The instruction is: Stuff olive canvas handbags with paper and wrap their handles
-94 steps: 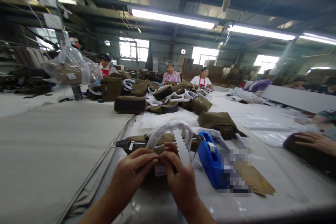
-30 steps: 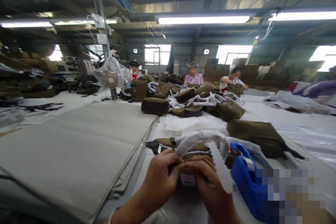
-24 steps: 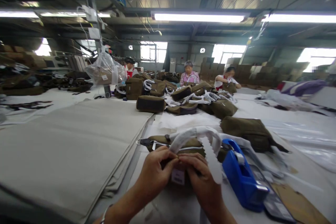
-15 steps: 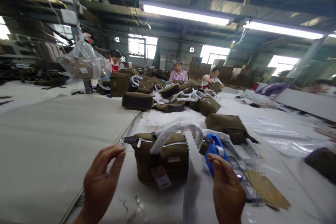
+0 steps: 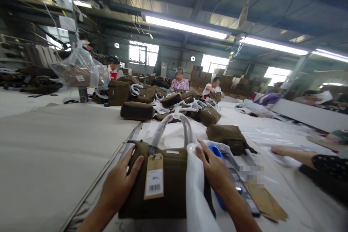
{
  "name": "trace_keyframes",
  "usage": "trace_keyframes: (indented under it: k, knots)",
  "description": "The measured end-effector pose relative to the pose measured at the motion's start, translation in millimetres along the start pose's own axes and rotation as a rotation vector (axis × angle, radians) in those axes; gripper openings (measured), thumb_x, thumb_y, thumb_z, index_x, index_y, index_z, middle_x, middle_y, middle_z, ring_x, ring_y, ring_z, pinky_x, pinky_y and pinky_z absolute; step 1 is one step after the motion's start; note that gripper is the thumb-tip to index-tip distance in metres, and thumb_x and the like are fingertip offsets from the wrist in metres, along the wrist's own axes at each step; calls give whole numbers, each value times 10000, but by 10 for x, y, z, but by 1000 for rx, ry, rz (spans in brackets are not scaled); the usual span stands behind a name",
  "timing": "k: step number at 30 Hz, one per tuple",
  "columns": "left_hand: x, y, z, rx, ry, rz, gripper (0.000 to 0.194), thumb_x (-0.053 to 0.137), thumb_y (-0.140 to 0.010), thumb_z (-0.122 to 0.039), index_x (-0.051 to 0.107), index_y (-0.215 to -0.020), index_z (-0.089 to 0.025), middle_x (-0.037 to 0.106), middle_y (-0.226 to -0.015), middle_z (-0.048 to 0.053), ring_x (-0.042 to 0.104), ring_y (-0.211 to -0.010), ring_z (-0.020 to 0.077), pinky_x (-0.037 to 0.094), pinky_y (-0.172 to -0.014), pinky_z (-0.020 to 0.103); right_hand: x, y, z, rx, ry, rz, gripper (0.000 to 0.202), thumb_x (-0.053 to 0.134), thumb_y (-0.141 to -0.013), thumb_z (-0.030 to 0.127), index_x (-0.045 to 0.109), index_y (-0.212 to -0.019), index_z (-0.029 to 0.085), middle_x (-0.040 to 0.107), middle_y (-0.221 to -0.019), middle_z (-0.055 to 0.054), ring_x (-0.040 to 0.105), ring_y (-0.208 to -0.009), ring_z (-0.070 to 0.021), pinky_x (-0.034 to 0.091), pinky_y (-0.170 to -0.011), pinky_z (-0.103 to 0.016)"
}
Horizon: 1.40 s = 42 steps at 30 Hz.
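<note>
Closing in from either side, my left hand [image 5: 118,179] and right hand [image 5: 216,168] now clasp the olive bag [image 5: 174,192], which half a second ago stood between them untouched; its front panel has swung up to face my camera. It sits nearest, at twelve o'clock. My left fingers curl around its left end, thumb on the front panel; my right fingers bear on the other end beside the white-wrapped strap [image 5: 195,181], and I cannot tell from this far off whether they pinch that wrapping too. Nor can I tell whether the bag's base touches the table [image 5: 296,210]. A card tag [image 5: 154,177] hangs on its front, barcode showing, below the plastic-covered handles [image 5: 160,130].

At one o'clock a blue tape dispenser [image 5: 216,150] shows partly behind my right hand, with a dark flat device [image 5: 250,199] and brown card pieces [image 5: 265,201] just beyond it toward two. Grey sheets [image 5: 59,141] spread from nine to eleven. Farther on, a second olive bag [image 5: 224,137] lies at one, and a co-worker's arm [image 5: 296,156] reaches in at two.

Beyond, around twelve, I see a heap of bags [image 5: 138,111], a seated person in a patterned top [image 5: 179,84] behind it, then stacked cartons [image 5: 199,79].
</note>
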<state>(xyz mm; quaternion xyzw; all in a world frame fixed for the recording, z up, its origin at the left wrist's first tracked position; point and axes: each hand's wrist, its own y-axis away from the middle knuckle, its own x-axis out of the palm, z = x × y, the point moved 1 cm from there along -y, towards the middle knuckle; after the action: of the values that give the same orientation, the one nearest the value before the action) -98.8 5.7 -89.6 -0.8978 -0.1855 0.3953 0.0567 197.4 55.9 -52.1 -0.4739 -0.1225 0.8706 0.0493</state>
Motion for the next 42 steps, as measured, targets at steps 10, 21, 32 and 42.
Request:
trace_keyframes:
  k: [10, 21, 32, 42]
  knots:
    - [32, -218, -278, 570, -315, 254, 527, 383, -1006, -253, 438, -1528, -204, 424, -1603, 94, 430, -1458, 245, 402, -1184, 437, 272, -190, 348, -388, 75, 162, 461, 431, -1019, 220, 526, -1470, 214, 472, -1556, -96, 434, -1446, -236, 377, -1200, -414]
    - [489, 16, -198, 647, -483, 688, 796, 439, -838, -176, 217, -1601, -136, 87, -1662, 127, 96, -1554, 317, 139, -1236, 639, 510, 310, 372, -518, 241, 497, 679, 461, -964, 217, 234, -1594, 107, 105, -1660, -125, 106, -1547, -314, 192, -1243, -562]
    - [644, -259, -207, 532, -466, 824, 800, 417, -821, -185, 213, -1592, -119, 67, -1651, 117, 75, -1552, 308, 103, -1240, 640, 851, -38, 226, -433, 176, 569, 635, 434, -1011, 306, 255, -1601, 158, 165, -1663, -111, 145, -1549, -268, 199, -1256, -511]
    - [394, -291, -162, 544, -291, 700, 622, 447, -959, -232, 340, -1571, -244, 289, -1640, 75, 249, -1535, 288, 255, -1228, 577, 573, -39, 225, -362, 80, 505, 612, 437, -1028, 332, 281, -1589, 144, 217, -1665, -102, 194, -1549, -228, 219, -1260, -491]
